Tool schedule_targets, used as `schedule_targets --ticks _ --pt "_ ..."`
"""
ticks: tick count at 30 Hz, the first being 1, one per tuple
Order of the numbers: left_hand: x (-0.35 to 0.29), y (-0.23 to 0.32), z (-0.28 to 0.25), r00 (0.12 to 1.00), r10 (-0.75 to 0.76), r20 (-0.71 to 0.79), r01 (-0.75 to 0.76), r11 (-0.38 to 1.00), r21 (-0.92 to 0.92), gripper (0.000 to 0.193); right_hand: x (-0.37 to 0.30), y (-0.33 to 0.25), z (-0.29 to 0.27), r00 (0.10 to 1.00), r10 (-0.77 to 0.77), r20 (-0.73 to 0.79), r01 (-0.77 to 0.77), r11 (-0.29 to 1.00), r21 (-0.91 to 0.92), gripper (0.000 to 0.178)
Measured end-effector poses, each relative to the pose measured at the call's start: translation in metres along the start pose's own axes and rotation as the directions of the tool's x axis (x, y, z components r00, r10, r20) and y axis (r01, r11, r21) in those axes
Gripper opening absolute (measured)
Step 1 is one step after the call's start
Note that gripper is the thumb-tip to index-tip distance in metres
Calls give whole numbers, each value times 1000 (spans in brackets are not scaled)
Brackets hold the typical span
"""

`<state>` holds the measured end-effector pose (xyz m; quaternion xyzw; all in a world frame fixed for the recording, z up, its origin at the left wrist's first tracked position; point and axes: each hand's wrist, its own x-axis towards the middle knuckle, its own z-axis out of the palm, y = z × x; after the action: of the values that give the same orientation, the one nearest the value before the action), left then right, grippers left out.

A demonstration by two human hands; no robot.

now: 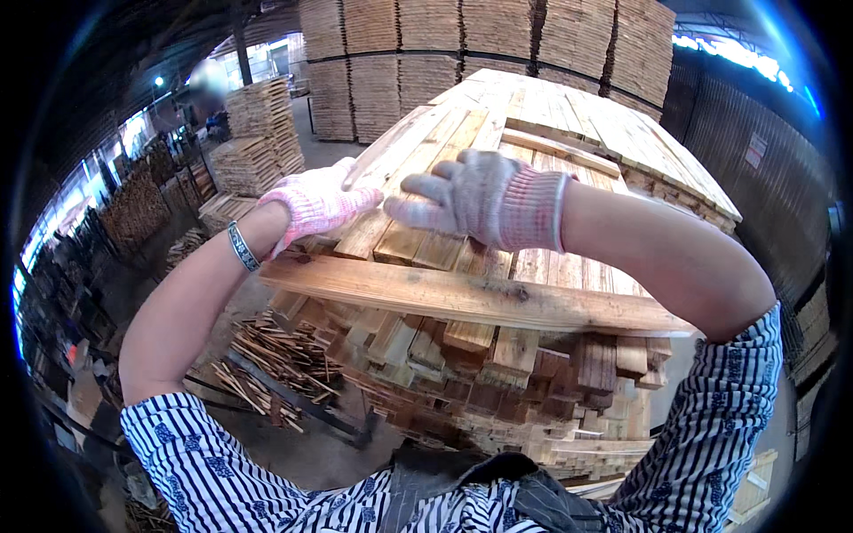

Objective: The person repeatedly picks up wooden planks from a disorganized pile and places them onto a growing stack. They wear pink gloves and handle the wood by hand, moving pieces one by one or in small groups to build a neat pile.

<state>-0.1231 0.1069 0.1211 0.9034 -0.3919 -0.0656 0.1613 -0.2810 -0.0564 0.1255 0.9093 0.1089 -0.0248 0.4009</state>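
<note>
Timber yard (293, 115), gloved hands on plank stack (498, 151)

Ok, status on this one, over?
Left hand and right hand gloved, flat on top planks. Cross board lies nearer. Nothing gripped.

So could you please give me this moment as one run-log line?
left hand: gloved, on plank | right hand: gloved, flat on planks | wood stack: cross board in front
</note>
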Motion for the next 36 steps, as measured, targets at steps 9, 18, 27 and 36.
schedule_targets --ticks 9,18,27,36 --pt "30 -28 -16 994 30 102 15 909 -417 78 2 30 44 937 2 -350 62 983 172 67" --pt "62 -33 -10 976 53 210 118 683 -721 42 23 8 33 892 359 -274 -188 847 497 65" --pt "42 -23 26 947 306 99 -127 639 -759 51 6 -7 25 879 401 257 -458 561 689 76" --pt "31 35 13 947 320 34 -68 303 -951 63 33 -15 14 491 676 550 -484 -313 817 62"
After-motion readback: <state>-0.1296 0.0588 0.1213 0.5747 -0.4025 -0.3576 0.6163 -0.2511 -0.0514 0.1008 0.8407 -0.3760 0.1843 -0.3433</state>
